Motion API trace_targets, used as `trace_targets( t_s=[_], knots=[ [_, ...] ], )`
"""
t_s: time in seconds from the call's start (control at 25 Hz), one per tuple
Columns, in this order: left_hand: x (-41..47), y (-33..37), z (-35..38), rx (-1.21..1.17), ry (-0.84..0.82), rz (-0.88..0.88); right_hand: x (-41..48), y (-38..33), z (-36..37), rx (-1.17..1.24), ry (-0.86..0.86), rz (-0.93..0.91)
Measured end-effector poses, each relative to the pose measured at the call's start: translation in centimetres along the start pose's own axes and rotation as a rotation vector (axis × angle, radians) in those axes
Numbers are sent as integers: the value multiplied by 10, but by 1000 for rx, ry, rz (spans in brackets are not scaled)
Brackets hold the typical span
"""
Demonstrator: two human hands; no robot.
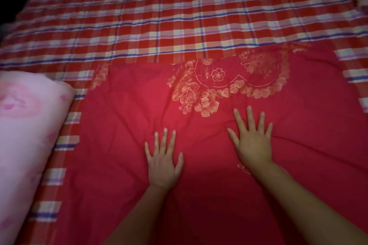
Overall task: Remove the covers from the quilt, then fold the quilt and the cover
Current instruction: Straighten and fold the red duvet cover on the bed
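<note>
Red checked bedding point(179, 16) is lying under everything. We are pressing both hands flat on the red cover point(119, 125). Our left hand point(163, 159) is resting near the cover's middle, fingers straight and spread, holding nothing. Our right hand point(253, 141) is lying beside it, a little farther up, also wide open. The cover's far edge is running side to side, with gold flowers point(191, 93) near it. The pink quilt point(25, 125) is lying bundled left of the cover, its long side pointing away from us.
</note>
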State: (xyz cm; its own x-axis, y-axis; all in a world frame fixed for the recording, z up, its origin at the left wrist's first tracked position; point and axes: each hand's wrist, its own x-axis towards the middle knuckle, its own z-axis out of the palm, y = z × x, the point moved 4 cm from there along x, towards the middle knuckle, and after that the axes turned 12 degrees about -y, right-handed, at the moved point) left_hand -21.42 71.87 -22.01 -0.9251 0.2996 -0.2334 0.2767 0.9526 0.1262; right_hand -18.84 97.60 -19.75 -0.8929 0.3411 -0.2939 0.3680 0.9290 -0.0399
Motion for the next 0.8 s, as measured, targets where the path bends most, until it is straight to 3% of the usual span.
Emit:
trace_targets(
  t_s=[0.2, 0.36, 0.44, 0.6, 0.8],
  knots=[
    [1, -4, 0, 4, 20, 2, -62, 4, 12, 71, 122, -7],
    [-33, 12, -6, -118, -36, -146, -175, 32, 40, 146, 127, -5],
    [-81, 20, 1, -189, -69, -148, -236, 48, 58, 142, 84, 32],
    [-231, 19, 29, -188, -105, 32, -373, 86, 99, 174, -14, 123],
    [-368, -4, 60, -202, -134, 19, -508, 125, 137, 344, -78, 348]
  ],
)
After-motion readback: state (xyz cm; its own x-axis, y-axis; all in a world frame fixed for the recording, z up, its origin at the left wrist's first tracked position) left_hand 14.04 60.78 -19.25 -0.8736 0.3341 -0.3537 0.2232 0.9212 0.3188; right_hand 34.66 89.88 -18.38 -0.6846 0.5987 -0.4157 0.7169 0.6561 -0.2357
